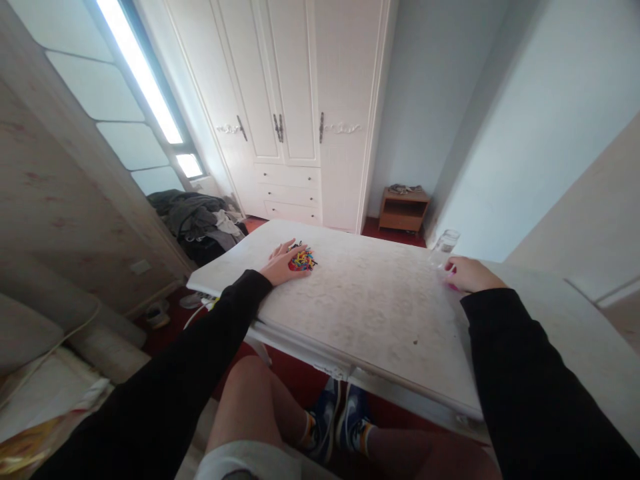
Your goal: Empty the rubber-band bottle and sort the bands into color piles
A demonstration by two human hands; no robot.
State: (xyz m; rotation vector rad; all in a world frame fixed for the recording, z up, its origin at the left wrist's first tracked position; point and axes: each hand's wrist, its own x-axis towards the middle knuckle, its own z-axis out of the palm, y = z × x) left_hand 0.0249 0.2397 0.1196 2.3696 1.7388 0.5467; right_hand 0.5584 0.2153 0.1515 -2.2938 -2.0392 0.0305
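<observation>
On our white worktop (370,293), our left hand (283,267) curves loosely, grip released; our right hand (470,275) curls beside the clear bottle (445,247) at right, grasping what we cannot tell. The multicoloured pile (303,259) sits left, within the left hand's curve. We seem to be corralling it; the next move calls for keeping pieces together.

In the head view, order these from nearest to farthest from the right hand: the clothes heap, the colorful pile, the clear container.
1. Clear container: on the right side of the table, right by the right hand.
2. Colorful pile: on the table's left part, at the left hand.
3. Clothes heap: off the table, beyond its left end.
</observation>
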